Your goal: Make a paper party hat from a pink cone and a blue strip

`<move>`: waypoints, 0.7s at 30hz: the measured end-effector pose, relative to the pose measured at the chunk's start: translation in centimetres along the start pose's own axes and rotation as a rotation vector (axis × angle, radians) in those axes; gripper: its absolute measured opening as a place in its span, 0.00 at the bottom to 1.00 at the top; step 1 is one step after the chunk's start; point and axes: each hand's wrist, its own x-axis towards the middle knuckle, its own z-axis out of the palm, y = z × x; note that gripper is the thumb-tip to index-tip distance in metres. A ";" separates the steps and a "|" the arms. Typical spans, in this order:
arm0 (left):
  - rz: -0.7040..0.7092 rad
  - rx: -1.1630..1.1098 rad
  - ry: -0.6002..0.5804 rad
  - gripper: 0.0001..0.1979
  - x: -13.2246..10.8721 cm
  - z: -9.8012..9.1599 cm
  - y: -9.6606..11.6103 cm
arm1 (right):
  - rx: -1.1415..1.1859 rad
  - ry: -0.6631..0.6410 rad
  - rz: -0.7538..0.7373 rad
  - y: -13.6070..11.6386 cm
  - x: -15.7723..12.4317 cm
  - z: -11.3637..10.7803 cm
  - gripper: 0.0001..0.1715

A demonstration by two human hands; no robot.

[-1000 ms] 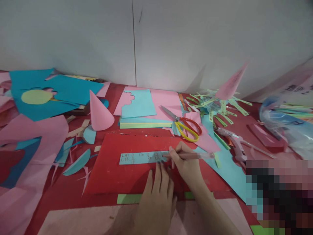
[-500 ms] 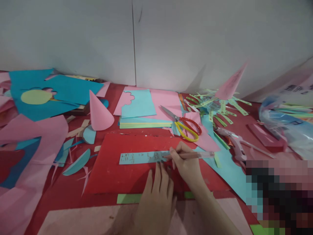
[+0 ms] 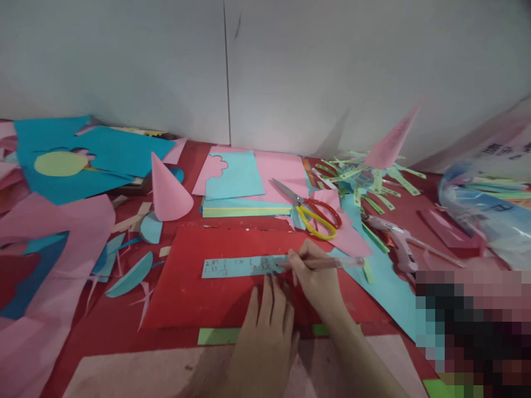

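Note:
A light blue paper strip (image 3: 232, 267) with handwritten figures lies across a red sheet (image 3: 194, 301). My right hand (image 3: 314, 276) is closed around a pen (image 3: 338, 262), its tip at the strip's right part. Fingers stretched out, my left hand (image 3: 265, 331) rests flat on the red sheet, fingertips at the strip's lower edge. Just beyond the pen lie scissors (image 3: 299, 200) with one red and one yellow handle, blades pointing back left.
A pink paper cone (image 3: 168, 193) stands at left among paper scraps. Behind is a stack of coloured paper (image 3: 246, 211). At right are a glue gun (image 3: 400, 240), a pink cone with green strips (image 3: 392, 141) and a plastic bag (image 3: 498, 210). A wall (image 3: 290, 72) closes the back.
The pen tip has shifted very slightly to the right along the strip, with a little more writing behind it. My left hand stays in place.

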 end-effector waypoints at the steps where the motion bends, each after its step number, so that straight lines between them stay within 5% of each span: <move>1: 0.001 0.002 0.000 0.18 0.0 0.0 0.0 | 0.006 -0.003 0.004 0.1 0.0 0.0 0.18; 9: 0.000 0.005 0.014 0.18 0.2 0.0 -0.1 | 0.230 0.021 0.034 -0.6 -0.1 -0.1 0.17; 21: 0.006 0.010 0.010 0.17 0.1 0.0 0.0 | -0.057 0.016 -0.024 -0.2 0.0 0.1 0.21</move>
